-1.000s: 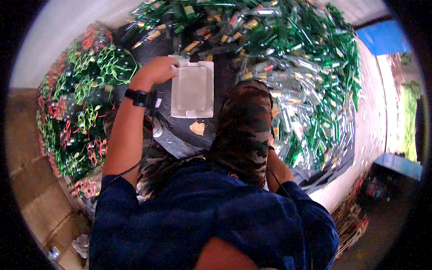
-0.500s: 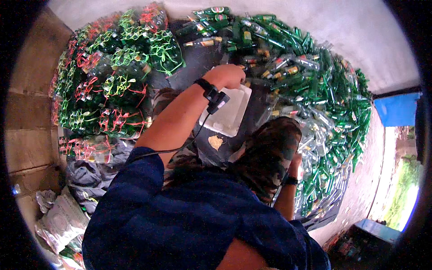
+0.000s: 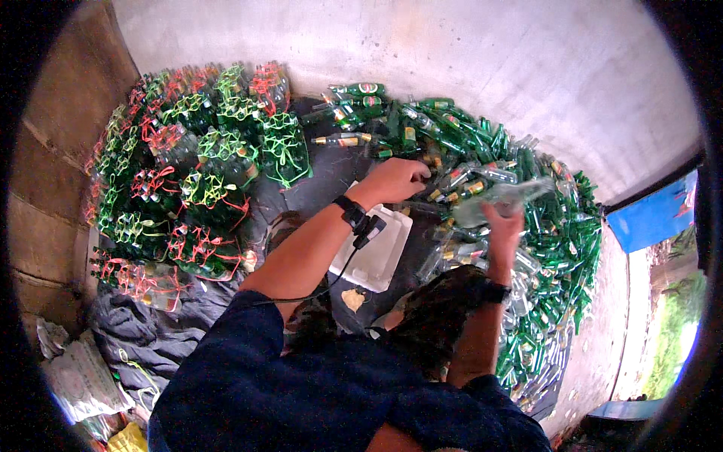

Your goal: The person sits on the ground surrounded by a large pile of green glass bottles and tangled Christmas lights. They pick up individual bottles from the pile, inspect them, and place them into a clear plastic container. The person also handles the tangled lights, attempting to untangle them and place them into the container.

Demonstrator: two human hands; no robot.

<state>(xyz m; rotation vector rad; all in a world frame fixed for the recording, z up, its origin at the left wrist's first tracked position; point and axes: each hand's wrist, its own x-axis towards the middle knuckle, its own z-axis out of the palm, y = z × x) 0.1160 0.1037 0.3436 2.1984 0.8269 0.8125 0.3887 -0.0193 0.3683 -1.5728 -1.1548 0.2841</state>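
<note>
My right hand (image 3: 504,224) is closed around a clear glass bottle (image 3: 503,202), raised over the pile of loose bottles (image 3: 565,248). The bottle lies nearly level and is smeared by motion. At the near left edge of the pile, my left hand (image 3: 395,181) reaches out with fingers half curled and a gap showing between them. I see nothing in it. Below that hand lies a white shallow tray (image 3: 376,260), partly hidden by my left wrist. A dark wristband with a small cabled device (image 3: 367,228) is on my left wrist.
Bundles of upright bottles (image 3: 215,151) tied with red and green string stand at the left. A black sheet (image 3: 282,184) covers the floor. A pale flat scrap (image 3: 353,300) lies below the tray. Behind rises a whitish wall (image 3: 452,53); black plastic (image 3: 173,328) lies near left.
My right hand has come up from beside my knee and now holds a clear bottle over the pile. My left hand has shifted slightly right. The view has tilted up, showing more wall.
</note>
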